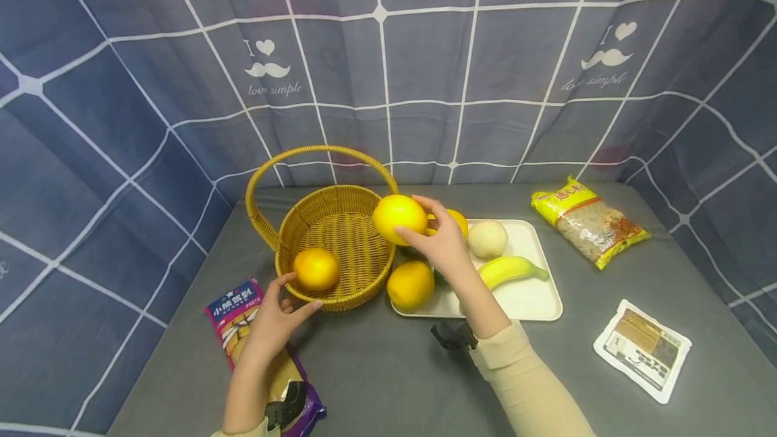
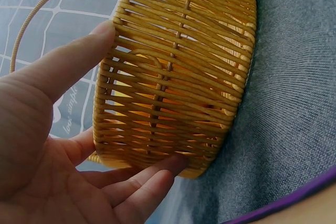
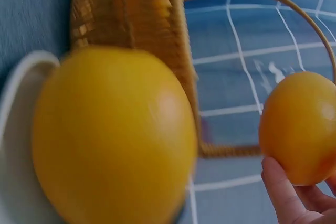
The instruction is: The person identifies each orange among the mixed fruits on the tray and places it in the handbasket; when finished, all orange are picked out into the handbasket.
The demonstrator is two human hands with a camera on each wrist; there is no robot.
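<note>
My right hand (image 1: 445, 243) grips an orange (image 1: 399, 219) by its side, raised over the right rim of a wicker basket (image 1: 285, 235). The right wrist view also has this held orange (image 3: 299, 128), with fingertips beneath it. At the basket's front left, my left hand (image 1: 273, 319) holds the rim and wall. The left wrist view has the thumb (image 2: 86, 51) at the rim and the other fingers against the woven side. Another orange (image 1: 316, 269) lies inside the basket.
A white tray (image 1: 549, 302) beside the basket bears more oranges, including one at its front left (image 1: 411, 285), a pale round fruit (image 1: 487, 239) and a banana (image 1: 510, 270). A pasta bag (image 1: 233, 309) lies left, a yellow bag (image 1: 589, 221) and white packet (image 1: 643, 349) right.
</note>
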